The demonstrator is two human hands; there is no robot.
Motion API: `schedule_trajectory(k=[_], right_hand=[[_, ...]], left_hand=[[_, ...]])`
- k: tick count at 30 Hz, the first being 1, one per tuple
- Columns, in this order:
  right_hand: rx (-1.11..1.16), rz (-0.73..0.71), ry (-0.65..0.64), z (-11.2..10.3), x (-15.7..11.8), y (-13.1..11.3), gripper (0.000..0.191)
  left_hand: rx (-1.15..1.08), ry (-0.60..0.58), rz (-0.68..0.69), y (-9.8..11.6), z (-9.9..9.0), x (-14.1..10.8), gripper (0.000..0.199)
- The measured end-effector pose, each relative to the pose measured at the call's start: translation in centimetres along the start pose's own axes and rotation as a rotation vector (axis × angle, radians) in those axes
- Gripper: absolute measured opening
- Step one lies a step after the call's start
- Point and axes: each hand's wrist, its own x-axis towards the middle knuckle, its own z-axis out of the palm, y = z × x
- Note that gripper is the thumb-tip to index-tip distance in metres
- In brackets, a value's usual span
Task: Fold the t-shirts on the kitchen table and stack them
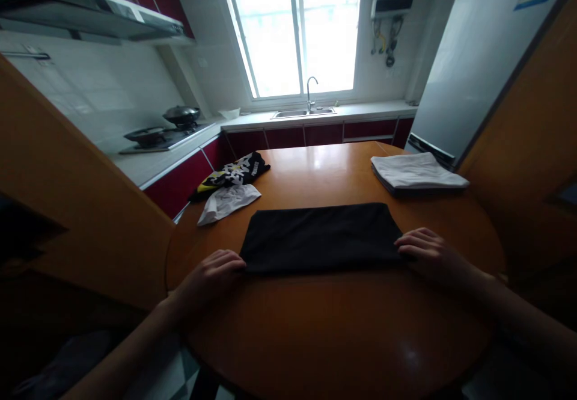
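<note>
Left hand [222, 267]: fingers closed on the black cloth's [322, 239] near-left corner.
Right hand [421, 246]: closed on its right end.
Black cloth: flat on the table [315, 334], between both hands.
Edges: best drawn evenly outward, kept low, so layers stay aligned.

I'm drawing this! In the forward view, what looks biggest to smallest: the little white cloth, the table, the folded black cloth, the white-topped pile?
1. Table
2. Folded black cloth
3. White-topped pile; being farther away may shrink it, so its real size is unsure
4. Little white cloth
</note>
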Motion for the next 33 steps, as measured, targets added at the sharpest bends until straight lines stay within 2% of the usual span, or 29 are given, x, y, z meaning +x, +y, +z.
schedule_trajectory(k=[3, 5, 7, 9, 12, 14, 17, 19, 23, 27, 30, 33], right_hand=[[0.028, 0.06, 0.002, -0.6, 0.4, -0.3, 0.018], [0.037, 0.201, 0.09, -0.4, 1.8, -0.3, 0.02], [0.02, 0.377, 0.183, 0.3, 4.5, -0.4, 0.028], [-0.014, 0.506, 0.18, 1.7, 8.1, -0.9, 0.038], [-0.065, 0.576, 0.013, 4.4, 13.3, -2.0, 0.051], [-0.082, 0.606, -0.103, 6.4, 15.5, -2.6, 0.059], [-0.072, 0.647, -0.242, 8.9, 16.5, -3.0, 0.067], [-0.063, 0.668, -0.281, 9.9, 16.2, -2.9, 0.069], [-0.055, 0.688, -0.263, 9.9, 15.5, -2.3, 0.069], [-0.128, 0.753, -0.205, 8.9, 14.6, -0.9, 0.067], [-0.16, 0.828, -0.245, 8.9, 13.7, 0.3, 0.067], [-0.146, 0.854, -0.272, 8.9, 13.2, 0.8, 0.067]], left_hand=[[0.013, -0.036, -0.021, 0.4, -1.2, 0.8, 0.024], [0.043, 0.039, -0.086, 0.9, -1.4, 2.9, 0.025], [0.068, 0.122, -0.163, 1.8, -0.6, 6.2, 0.028], [0.083, 0.119, -0.22, 2.8, 1.2, 10.1, 0.037], [0.14, -0.022, -0.309, 4.0, 5.0, 15.1, 0.051], [0.18, -0.11, -0.391, 4.5, 7.5, 16.8, 0.059], [0.195, -0.215, -0.506, 4.6, 10.2, 17.2, 0.065], [0.19, -0.239, -0.532, 4.6, 10.8, 16.9, 0.066], [0.165, -0.213, -0.549, 3.8, 9.7, 16.4, 0.067], [0.248, -0.151, -0.697, 1.6, 8.4, 15.3, 0.068], [0.27, -0.19, -0.782, 0.2, 8.6, 14.0, 0.069], [0.258, -0.212, -0.788, -0.2, 8.8, 13.4, 0.068]])
